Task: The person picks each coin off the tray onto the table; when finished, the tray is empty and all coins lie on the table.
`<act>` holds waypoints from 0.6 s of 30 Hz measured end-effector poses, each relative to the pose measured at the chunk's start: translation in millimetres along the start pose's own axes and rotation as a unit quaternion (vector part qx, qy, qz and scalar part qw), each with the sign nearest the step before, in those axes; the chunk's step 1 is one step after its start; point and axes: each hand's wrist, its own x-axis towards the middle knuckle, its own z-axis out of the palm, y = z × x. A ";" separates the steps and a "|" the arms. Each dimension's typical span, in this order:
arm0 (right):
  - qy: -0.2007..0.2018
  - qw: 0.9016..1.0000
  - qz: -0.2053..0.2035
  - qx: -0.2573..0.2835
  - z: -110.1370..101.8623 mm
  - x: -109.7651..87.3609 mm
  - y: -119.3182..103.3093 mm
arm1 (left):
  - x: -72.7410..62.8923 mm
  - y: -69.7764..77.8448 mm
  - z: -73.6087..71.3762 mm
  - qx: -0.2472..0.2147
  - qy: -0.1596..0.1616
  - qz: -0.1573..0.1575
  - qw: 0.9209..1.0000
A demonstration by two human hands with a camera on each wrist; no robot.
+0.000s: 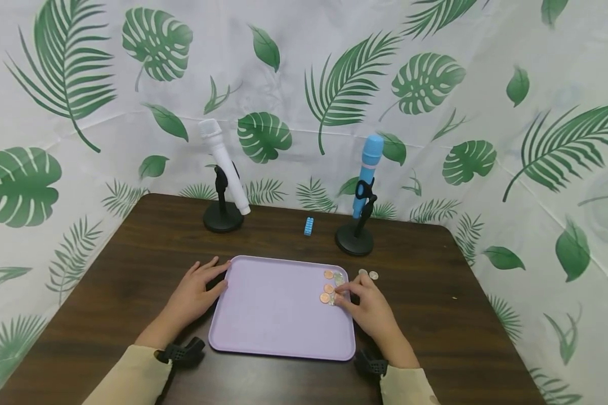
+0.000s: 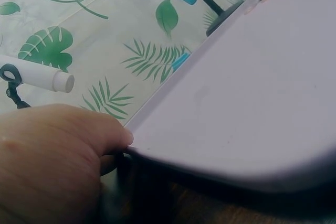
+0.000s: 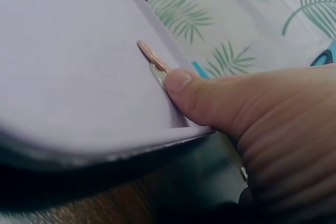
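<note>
A lilac tray (image 1: 278, 315) lies on the dark wooden table. My left hand (image 1: 195, 289) rests at its left side, the fingers fairly straight and touching the rim; in the left wrist view the thumb (image 2: 118, 132) meets the tray's edge. Several copper and silver coins lie near the tray's right side, including a copper coin (image 1: 325, 297). Over them, my right hand (image 1: 369, 309) pinches a coin (image 1: 337, 296) between thumb and fingertips. The right wrist view shows the thumb against a silver coin (image 3: 159, 76), beside a copper coin (image 3: 149, 53); the other fingers are mostly hidden there.
Two silver-coloured coins (image 1: 373, 275) lie on the table beyond my right hand. Behind the tray stand a white microphone (image 1: 225, 163) and a blue microphone (image 1: 369, 169) on black stands, with a small blue block (image 1: 309, 226) between them. A leaf-patterned cloth (image 1: 284, 67) hangs behind.
</note>
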 end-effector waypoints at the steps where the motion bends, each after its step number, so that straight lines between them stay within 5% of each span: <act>1: -0.002 1.000 0.004 -0.007 0.5 -0.4 -0.1 | 0.1 -0.5 0.1 0.000 -0.001 0.000 1.000; 9: 0.007 0.999 -0.036 0.002 0.9 1.7 1.3 | 0.9 -3.7 -0.6 -0.004 -0.002 -0.004 1.000; 18: 0.078 0.988 -0.101 0.081 -2.4 1.6 7.1 | 1.1 -4.3 -1.6 -0.002 -0.010 -0.012 1.000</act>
